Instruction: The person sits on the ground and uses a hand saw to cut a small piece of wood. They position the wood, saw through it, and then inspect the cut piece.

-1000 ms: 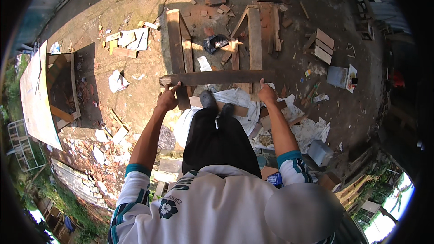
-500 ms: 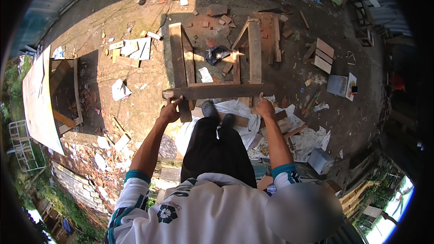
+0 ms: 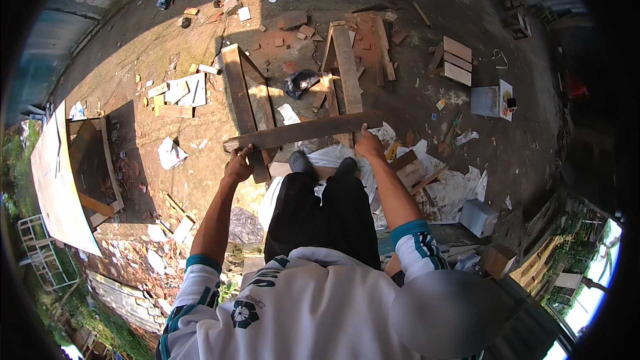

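A long dark wooden plank [image 3: 300, 132] runs across in front of me, along the near end of a wooden frame [image 3: 239, 87] with V-shaped sides. My left hand [image 3: 239, 165] is closed around the plank's near edge by its left end, beside a short board that juts toward me. Toward the other end, my right hand [image 3: 370, 145] grips the same edge, thumb on top. Fingers of both hands are partly hidden under the wood. The plank slants, its right end farther from me. My feet stand just behind it, on white sheeting [image 3: 327, 157].
A black plastic bag [image 3: 300, 84] lies between the frame's sides, with brick pieces beyond. Wood scraps surround a white board [image 3: 195, 88] at left. Farther left leans a large pale panel [image 3: 50, 177]. At right stand a slatted wooden piece [image 3: 458, 61] and a grey box [image 3: 479, 218].
The plank and frame have turned counterclockwise in view, the left end coming nearer. Both hands have shifted left with the plank, the right one slightly forward. My feet are wider apart.
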The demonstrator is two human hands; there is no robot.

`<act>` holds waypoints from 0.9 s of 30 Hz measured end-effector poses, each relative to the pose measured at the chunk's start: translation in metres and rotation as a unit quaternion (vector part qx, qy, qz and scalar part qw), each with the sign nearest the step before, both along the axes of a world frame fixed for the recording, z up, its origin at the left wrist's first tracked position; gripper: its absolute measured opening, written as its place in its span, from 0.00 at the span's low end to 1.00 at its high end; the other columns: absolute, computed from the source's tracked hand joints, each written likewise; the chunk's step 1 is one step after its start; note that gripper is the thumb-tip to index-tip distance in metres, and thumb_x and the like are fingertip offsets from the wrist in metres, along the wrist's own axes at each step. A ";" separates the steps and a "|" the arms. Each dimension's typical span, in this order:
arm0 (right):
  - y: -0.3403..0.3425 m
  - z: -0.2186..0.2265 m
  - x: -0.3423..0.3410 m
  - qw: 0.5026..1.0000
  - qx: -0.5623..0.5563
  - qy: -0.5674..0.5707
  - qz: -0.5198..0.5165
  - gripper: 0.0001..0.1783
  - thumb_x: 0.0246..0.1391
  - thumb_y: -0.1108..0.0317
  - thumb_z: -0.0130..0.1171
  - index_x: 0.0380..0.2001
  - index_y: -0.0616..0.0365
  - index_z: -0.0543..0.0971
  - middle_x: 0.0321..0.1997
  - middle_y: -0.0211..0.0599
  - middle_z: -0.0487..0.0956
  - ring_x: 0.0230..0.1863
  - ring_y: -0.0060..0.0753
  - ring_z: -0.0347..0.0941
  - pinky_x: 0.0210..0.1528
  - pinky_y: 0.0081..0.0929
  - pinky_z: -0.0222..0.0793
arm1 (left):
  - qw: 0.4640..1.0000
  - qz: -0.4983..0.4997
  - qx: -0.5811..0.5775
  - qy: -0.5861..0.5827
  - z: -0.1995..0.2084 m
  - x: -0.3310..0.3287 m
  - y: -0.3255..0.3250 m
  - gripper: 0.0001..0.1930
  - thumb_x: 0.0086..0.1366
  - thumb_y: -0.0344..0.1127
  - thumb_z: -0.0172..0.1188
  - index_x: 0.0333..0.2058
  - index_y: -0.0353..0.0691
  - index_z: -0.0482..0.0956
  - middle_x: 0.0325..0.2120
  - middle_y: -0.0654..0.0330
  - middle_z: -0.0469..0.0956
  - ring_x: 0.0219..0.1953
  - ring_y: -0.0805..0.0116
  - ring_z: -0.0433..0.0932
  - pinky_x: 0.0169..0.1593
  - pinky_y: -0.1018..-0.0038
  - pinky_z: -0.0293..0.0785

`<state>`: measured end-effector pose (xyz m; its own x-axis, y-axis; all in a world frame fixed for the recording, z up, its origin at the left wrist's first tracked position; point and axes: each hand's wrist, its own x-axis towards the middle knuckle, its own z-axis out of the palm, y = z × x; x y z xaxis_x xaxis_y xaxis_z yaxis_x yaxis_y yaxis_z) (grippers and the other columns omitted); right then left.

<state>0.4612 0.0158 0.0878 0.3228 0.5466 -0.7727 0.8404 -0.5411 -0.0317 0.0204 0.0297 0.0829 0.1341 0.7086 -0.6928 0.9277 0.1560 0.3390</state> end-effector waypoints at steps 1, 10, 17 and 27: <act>0.001 -0.001 0.000 1.000 0.001 0.013 -0.011 0.48 0.54 0.67 0.52 0.77 0.49 0.46 0.55 0.52 0.80 0.56 0.55 0.77 0.57 0.51 0.74 | 1.000 0.010 0.000 0.008 0.002 0.004 0.000 0.39 0.58 0.39 0.61 0.70 0.62 0.63 0.68 0.47 0.59 0.69 0.45 0.63 0.66 0.50 0.65; 0.002 0.001 0.027 0.993 0.081 0.080 0.034 0.41 0.53 0.68 0.52 0.73 0.55 0.60 0.52 0.56 0.81 0.54 0.57 0.79 0.55 0.50 0.75 | 0.971 0.180 0.048 0.148 0.009 0.093 -0.004 0.43 0.63 0.63 0.57 0.70 0.42 0.60 0.74 0.37 0.41 0.77 0.37 0.36 0.73 0.41 0.41; 0.008 0.013 0.063 0.966 0.096 0.181 0.155 0.36 0.58 0.60 0.52 0.69 0.61 0.65 0.45 0.61 0.82 0.48 0.61 0.80 0.51 0.52 0.76 | 0.942 0.258 0.179 0.117 0.002 0.267 -0.014 0.52 0.62 0.67 0.59 0.72 0.37 0.52 0.73 0.35 0.44 0.75 0.35 0.40 0.73 0.43 0.42; 0.066 -0.006 0.218 0.851 0.115 0.465 0.216 0.29 0.58 0.59 0.60 0.61 0.63 0.74 0.30 0.49 0.82 0.35 0.50 0.80 0.40 0.47 0.74 | 0.859 0.408 0.218 0.220 -0.047 0.462 0.024 0.48 0.63 0.68 0.57 0.70 0.38 0.58 0.73 0.39 0.47 0.75 0.39 0.45 0.72 0.44 0.46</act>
<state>0.6790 0.0822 0.0816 -0.6391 0.6304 -0.4407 0.5124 -0.0783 -0.8552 0.4820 0.0535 0.0363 -0.7379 0.6463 -0.1943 0.6224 0.7630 0.1744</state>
